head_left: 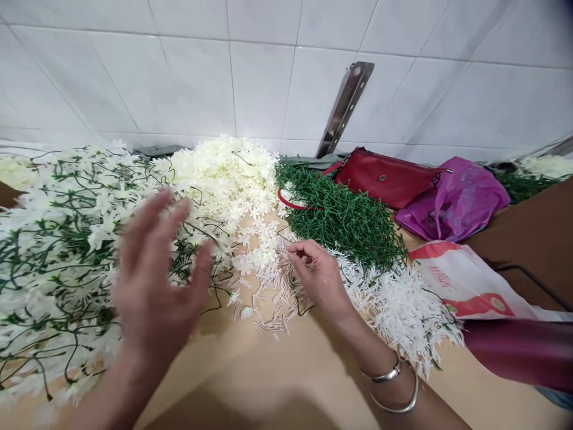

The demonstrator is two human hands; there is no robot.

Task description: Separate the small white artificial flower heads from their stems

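My left hand (156, 280), smeared by motion, is raised over a large pile of white artificial flowers (80, 239) on dark green stems. Its fingers and thumb are spread apart. A thin dark stem shows near the thumb, and I cannot tell whether it touches it. My right hand (324, 275) has thumb and forefinger pinched together above scattered thin white flower centres (273, 307); what they hold is too small to make out. Loose cream petals (224, 173) are heaped behind the hands. Green plastic stem pieces (344, 221) lie beyond my right hand, with spiky white pieces (403, 304) beside its wrist.
A red purse (385, 176) and a purple plastic bag (465, 191) lie at the back right. Nearer are a white and red bag (470, 280) and a maroon object (523, 352). A metal bracket (344, 110) leans against the tiled wall (188, 83) behind the tan tabletop (250, 370).
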